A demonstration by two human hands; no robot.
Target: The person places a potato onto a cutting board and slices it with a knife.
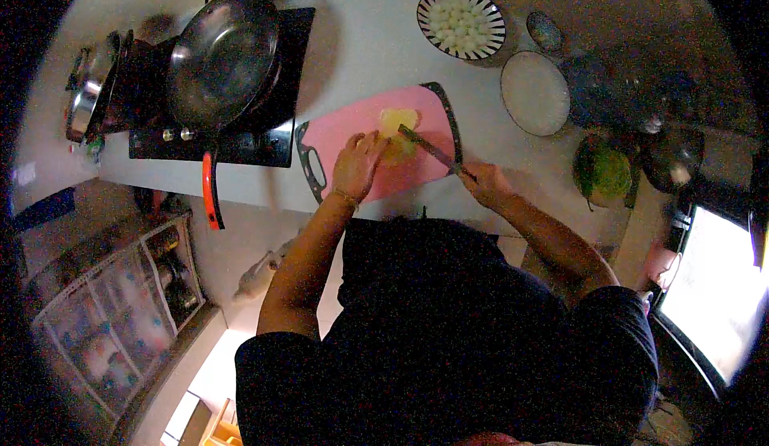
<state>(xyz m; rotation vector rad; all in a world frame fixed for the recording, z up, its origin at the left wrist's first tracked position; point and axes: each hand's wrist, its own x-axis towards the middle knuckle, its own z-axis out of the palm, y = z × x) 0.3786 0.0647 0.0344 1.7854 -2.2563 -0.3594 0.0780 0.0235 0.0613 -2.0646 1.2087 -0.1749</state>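
A pink cutting board (336, 137) with dark corners lies on the counter. On it is a pale yellow piece of food (399, 117), with a yellow-green piece of food (400, 154) nearer to me; their exact kind is unclear. My left hand (357, 167) rests on the board, its bent fingertips against the yellow-green piece. In my right hand (489, 185) is a kitchen knife (432, 151), gripped by its handle. The dark blade slants to the left across the food, its tip just beyond my left fingertips.
A wok (224, 57) with a red handle sits on the black cooktop (295, 61) at left. Behind the board stand a striped bowl (422, 29) of white round pieces and a white plate (535, 93). A green vegetable (605, 172) lies at right.
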